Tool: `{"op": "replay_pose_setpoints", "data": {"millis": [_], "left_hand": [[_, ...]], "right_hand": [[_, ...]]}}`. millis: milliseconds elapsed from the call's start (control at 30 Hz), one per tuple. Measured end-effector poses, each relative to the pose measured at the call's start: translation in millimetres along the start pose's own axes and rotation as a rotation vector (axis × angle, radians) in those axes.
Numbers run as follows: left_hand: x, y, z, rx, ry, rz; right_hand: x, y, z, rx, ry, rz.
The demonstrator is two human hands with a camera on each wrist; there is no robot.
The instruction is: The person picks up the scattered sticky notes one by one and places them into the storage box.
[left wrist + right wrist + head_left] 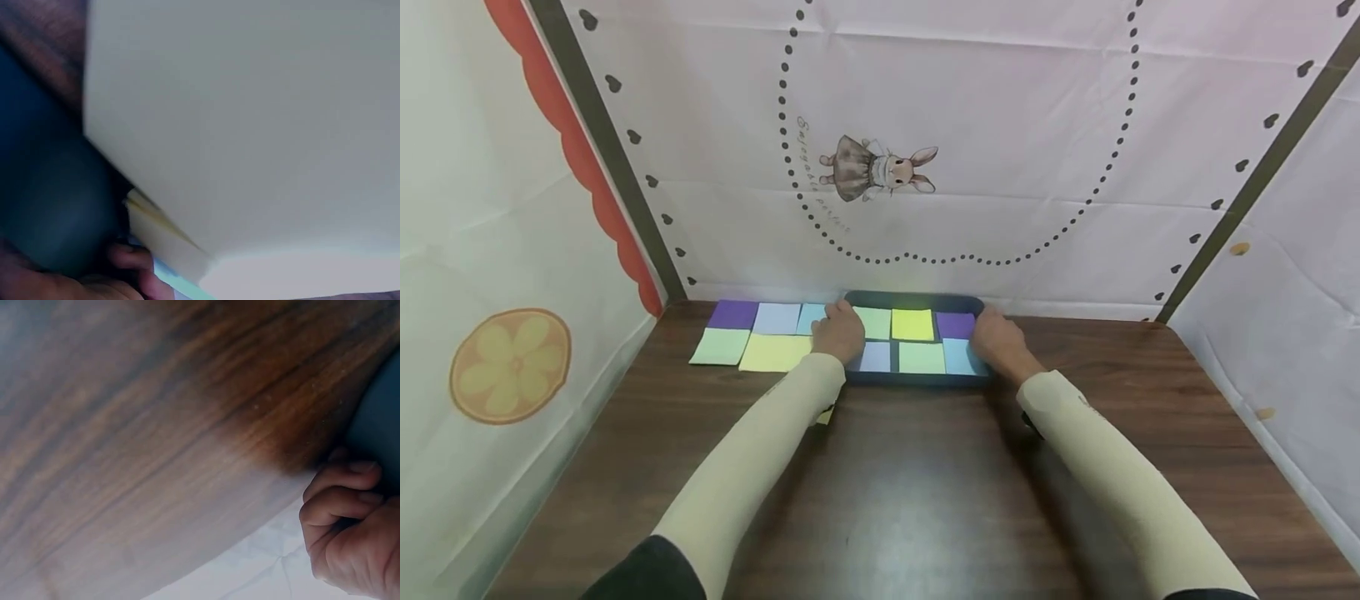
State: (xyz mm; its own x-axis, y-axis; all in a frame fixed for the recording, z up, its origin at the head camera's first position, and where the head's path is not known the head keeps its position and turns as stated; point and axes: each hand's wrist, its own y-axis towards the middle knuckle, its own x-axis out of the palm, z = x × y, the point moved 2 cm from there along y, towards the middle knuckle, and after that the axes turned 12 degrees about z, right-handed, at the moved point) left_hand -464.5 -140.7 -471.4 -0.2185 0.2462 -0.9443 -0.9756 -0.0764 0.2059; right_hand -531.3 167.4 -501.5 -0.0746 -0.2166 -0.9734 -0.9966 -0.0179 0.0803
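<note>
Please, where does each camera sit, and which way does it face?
Head: on the head, looks forward and down at the tray; left hand, right hand, sleeves show.
Left wrist: on that wrist, facing a pale surface and tray; left hand shows.
Right wrist: on that wrist, facing the table; right hand shows.
All three share the tray.

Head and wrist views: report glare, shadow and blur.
Head view: pale glare on the tabletop, a dark shadow beside the right sleeve; left wrist view: a large pale surface blurred, brightest along its bottom, the left hand dim; right wrist view: whitish sheen over much of the tabletop, deeper brown near the right hand.
</note>
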Motion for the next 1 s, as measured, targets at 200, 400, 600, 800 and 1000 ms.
{"op": "replay_pose_setpoints", "data": {"millis": [200,400,600,800,1000], "left_hand": [[-15.7,12.8,3.3,0.015,0.010,-0.030],[-39.2,-0.9,5.4,0.007,-0.012,-0.053],[-70.6,-38.3,-0.5,-0.080,-0.041,-0.105],[-95.5,-96.3,-13.3,-0.089,0.024,-0.260],[-96.9,-137.3,-17.5,-0.054,0.083,-0.286]], "right_hand": [[-9,6.8,-2,0.012,0.013,0.026],[-11,6.3,-8,0.051,0.003,-0.008],[-16,0.7,-14,0.061,0.007,0.003],[-24,-15.6,-19,0.046,0.009,0.027],[-11,-16.4,-19,0.012,-0.009,0.030]]}}
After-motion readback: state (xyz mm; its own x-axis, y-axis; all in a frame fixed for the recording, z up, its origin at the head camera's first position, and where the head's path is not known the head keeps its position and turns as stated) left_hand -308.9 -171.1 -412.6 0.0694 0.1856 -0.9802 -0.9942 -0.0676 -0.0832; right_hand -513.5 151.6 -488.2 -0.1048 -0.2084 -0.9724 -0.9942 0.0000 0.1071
